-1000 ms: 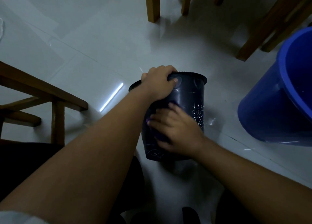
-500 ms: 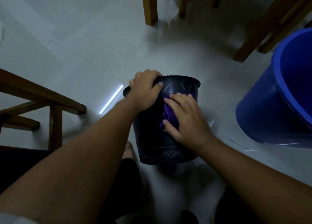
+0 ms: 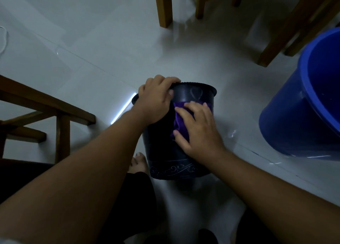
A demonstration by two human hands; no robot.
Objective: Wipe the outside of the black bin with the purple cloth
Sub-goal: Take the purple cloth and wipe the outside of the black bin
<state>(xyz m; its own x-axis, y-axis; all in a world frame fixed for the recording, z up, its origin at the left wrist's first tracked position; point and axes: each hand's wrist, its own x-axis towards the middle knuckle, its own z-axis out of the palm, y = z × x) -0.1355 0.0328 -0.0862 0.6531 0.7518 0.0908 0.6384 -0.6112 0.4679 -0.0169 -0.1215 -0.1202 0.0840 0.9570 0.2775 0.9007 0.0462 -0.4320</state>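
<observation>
Glossy pale tile floor (image 3: 92,41), wooden chair legs (image 3: 164,6)

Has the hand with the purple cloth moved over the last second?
Yes. The right hand with the purple cloth has slid up the black bin's side, from near its patterned base towards the rim, below the left hand.

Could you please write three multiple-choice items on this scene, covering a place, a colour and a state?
1. Where does the left hand rest?
A. on the rim of the black plastic bin
B. on the floor
C. inside the bucket

2. What colour is the large plastic bucket at the right?
A. red
B. blue
C. white

3. How is the purple cloth held?
A. draped over a chair
B. lying on the floor
C. pressed flat against the bin's side by the right hand

Answers: 1 A, fingers curl over the rim; 2 B, its wall is blue; 3 C, the palm covers it.
</observation>
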